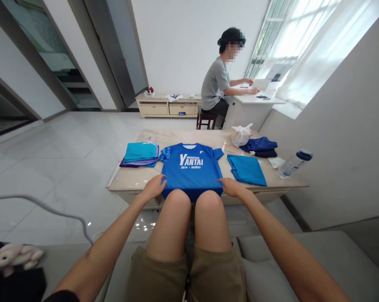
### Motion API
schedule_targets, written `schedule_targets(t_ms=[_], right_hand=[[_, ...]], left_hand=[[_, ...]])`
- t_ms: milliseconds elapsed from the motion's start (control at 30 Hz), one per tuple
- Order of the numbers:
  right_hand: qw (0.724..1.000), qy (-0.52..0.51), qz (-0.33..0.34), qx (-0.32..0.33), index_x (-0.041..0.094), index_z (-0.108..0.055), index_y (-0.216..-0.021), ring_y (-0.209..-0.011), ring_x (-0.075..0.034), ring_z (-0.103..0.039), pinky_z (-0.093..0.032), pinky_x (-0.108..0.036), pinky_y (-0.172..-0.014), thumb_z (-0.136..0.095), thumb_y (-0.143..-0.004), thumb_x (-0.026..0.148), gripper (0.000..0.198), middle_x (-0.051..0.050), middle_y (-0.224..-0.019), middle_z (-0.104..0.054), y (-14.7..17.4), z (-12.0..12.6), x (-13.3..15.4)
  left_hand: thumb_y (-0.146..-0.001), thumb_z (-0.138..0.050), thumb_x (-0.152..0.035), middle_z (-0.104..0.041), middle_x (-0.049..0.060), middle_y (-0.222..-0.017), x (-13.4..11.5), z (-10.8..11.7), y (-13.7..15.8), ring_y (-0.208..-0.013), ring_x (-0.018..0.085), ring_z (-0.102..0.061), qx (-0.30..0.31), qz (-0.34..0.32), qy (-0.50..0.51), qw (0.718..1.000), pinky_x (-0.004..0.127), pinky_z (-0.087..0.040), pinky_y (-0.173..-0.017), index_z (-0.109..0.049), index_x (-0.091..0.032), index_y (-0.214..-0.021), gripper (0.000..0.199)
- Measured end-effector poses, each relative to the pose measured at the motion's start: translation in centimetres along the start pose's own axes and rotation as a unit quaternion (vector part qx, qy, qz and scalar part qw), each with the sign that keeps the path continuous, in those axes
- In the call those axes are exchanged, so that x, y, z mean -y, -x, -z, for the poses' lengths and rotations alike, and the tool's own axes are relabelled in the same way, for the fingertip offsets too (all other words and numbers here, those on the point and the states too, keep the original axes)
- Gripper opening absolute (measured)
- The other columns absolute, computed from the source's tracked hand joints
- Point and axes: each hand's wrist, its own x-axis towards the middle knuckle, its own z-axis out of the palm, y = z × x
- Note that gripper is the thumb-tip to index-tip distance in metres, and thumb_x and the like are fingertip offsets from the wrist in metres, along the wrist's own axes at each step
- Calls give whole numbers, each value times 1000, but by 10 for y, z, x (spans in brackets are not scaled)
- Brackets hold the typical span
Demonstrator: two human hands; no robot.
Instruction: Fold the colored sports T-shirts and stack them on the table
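Observation:
A blue T-shirt (pixel 192 172) with white "Marathon Yantai" lettering lies front side up and spread out, its collar away from me and its lower part hanging over the table's near edge by my knees. At its left side edge, the fingers of my left hand (pixel 154 187) are closed on the fabric. My right hand (pixel 232 187) pinches the opposite side edge at about the same height. To the left sits a stack of folded garments (pixel 141 153), turquoise on top with purple below. A folded teal-blue garment (pixel 247 170) lies to the right.
The low table (pixel 123 181) also bears a white plastic bag (pixel 240 135), dark blue clothing (pixel 260 144) and a clear water bottle (pixel 292 165) at its right. Beyond it, a person (pixel 216 84) sits at a white desk (pixel 250 111). A grey cable (pixel 51 204) crosses near my left arm.

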Motion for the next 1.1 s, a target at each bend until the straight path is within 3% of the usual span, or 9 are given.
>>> schedule_targets(t_ms=[100,200,367,567,700,800,933,1100], right_hand=[[1000,-3,10,-3,8,-58,-160,-151,-30,-57,-45,-40,-124,-47,-96,7,65,-20,-164,-57,-18,-29,18],[996,-11,-34,-81,7,-48,-167,-163,-35,-40,-35,-49,-131,-43,-105,19,64,-22,-176,-38,-45,-68,31],[977,-31,-118,-175,10,-41,-172,-168,-35,-29,-25,-54,-135,-36,-112,41,67,-21,-180,-31,-92,-111,30],[979,-18,-106,-175,11,-34,-175,-171,-32,-20,-18,-52,-138,-30,-113,46,71,-17,-183,-22,-137,-103,12],[980,-10,-109,-165,10,-36,-174,-171,-32,-21,-18,-52,-138,-29,-114,45,70,-18,-183,-23,-154,-94,9],[980,-9,-113,-161,12,-37,-174,-170,-31,-22,-18,-51,-137,-29,-114,45,68,-17,-183,-24,-150,-98,10],[981,-8,-97,-167,14,-39,-173,-170,-31,-24,-20,-51,-137,-31,-114,45,67,-15,-182,-27,-118,-111,14],[981,-10,-89,-170,10,-52,-164,-163,-35,-36,-29,-53,-132,-40,-110,39,62,-21,-174,-43,-78,-110,20]], left_hand=[[-105,-44,-34,-66,21,-155,-4,-34,-19,-147,33,-61,-7,-33,-28,999,47,-45,-125,-66,-11,-149,54],[-107,-41,-36,-53,22,-167,2,-69,-42,-159,34,-48,-21,-41,-64,997,49,-37,-133,-58,-7,-158,61],[-110,-35,-41,-38,16,-178,21,-103,-84,-168,34,-32,-80,-6,-98,992,59,-21,-138,-48,-14,-168,66],[-110,-36,-45,-36,15,-179,29,-103,-131,-168,38,-29,-107,11,-103,989,74,-3,-135,-46,-21,-170,65],[-110,-37,-43,-33,18,-180,27,-101,-148,-169,39,-25,-112,25,-110,987,73,-3,-135,-47,-19,-170,66],[-109,-39,-45,-30,23,-180,28,-104,-137,-169,40,-26,-109,51,-115,986,72,-7,-135,-44,-14,-171,69],[-110,-39,-45,-34,27,-177,28,-106,-94,-166,42,-31,-110,60,-142,982,73,-13,-133,-39,-10,-172,71],[-110,-43,-46,-57,31,-159,26,-87,-56,-150,45,-52,-105,34,-200,973,73,-19,-132,-43,-2,-168,73]])
